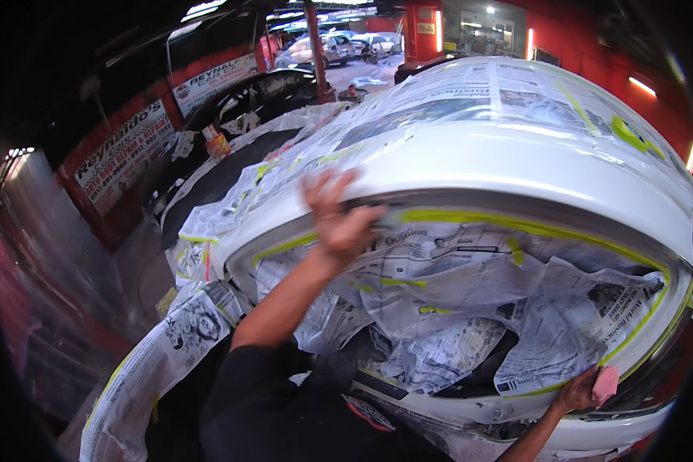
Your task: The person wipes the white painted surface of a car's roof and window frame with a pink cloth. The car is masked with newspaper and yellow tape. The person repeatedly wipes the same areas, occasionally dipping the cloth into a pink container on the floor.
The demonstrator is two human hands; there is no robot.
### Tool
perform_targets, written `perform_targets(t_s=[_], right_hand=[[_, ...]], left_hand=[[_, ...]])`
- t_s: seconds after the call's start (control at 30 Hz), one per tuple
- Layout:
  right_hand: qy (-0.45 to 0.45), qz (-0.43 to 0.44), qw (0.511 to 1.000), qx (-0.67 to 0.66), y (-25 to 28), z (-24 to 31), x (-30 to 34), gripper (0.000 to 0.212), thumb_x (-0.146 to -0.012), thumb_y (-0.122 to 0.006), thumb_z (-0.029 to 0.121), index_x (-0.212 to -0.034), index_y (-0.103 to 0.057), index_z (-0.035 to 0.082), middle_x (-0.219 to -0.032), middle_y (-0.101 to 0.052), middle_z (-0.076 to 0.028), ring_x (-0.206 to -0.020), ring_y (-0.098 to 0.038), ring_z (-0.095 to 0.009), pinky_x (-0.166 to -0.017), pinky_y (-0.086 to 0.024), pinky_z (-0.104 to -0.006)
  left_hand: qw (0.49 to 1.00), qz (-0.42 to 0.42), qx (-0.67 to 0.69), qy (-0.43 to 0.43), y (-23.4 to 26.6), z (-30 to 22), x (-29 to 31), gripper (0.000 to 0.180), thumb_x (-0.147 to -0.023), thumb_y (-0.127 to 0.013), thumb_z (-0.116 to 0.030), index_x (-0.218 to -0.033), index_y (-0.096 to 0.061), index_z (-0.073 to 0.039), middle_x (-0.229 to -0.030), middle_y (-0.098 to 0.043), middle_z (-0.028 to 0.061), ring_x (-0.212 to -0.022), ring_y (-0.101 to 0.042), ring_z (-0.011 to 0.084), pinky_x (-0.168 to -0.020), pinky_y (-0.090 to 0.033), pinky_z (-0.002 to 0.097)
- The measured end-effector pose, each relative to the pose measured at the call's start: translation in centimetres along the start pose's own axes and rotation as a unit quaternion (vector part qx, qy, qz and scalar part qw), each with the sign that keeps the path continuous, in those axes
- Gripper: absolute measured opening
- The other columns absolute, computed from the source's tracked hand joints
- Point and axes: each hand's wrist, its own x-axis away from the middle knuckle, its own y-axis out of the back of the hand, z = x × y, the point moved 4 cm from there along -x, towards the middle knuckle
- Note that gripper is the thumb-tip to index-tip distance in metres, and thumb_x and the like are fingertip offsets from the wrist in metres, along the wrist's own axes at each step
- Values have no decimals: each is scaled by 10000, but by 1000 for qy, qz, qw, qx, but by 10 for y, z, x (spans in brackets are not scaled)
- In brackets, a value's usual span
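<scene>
Black shirt [285,408]: closest of all, bent in towards the white car [593,181] at its doorway [516,197].
Covering: looks mostly done to my eye; newspaper [454,269] hangs across most of the doorway and the car's top, edged with yellow tape [470,218].
Bare part: white band [439,165] above the doorway; how much work remains there, I can't tell.
Left hand [337,215]: raised, blurred, fingers spread wide across the doorway's upper edge; can't tell what's under the palm.
Right hand [577,393]: low, by the doorway's lower right corner, forearm slanting up, fingers closed around a pink pad [605,385].
</scene>
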Motion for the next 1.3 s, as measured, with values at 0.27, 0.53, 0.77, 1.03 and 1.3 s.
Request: perform_targets(t_s=[0.27,0.53,0.77,1.03,1.3], right_hand=[[-18,6,1000,22,5,3,-2,246,-872,-802,187,-953,-711,-27,-975,-723,-182,-876,-686,-348,-814,-542,-417],[55,25,992,114,9,5,-9,269,-955,-707,238,-929,-727,-29,-943,-733,-178,-860,-683,-342,-773,-533,-429],[26,9,999,38,-10,1,1,257,-934,-725,230,-933,-714,-27,-941,-722,-183,-888,-680,-363,-798,-528,-445],[-4,0,1000,8,1,1,3,237,-899,-768,190,-960,-714,-33,-967,-726,-178,-899,-687,-347,-822,-534,-435],[4,-25,999,29,6,1,7,238,-895,-776,187,-907,-705,-40,-944,-715,-197,-867,-686,-370,-818,-534,-451]], left_hand=[[985,44,-132,103,63,100,112,111,-658,-784,-130,-655,-702,-205,-1329,-591,122,-1355,-411,389,-1182,-166,590],[996,24,-50,63,29,43,40,138,-663,-809,-170,-635,-676,-195,-1302,-598,123,-1340,-426,392,-1185,-173,601],[999,5,-22,38,40,61,56,185,-600,-835,-115,-659,-664,-147,-1228,-608,112,-1195,-503,349,-1080,-325,555],[982,32,-55,177,59,86,94,160,-597,-818,-97,-651,-670,-127,-1184,-623,99,-1213,-492,355,-1090,-306,557],[988,-42,136,-65,-45,-76,-65,130,-675,-759,-195,-688,-632,-171,-1306,-599,144,-1300,-455,395,-1176,-180,606]])
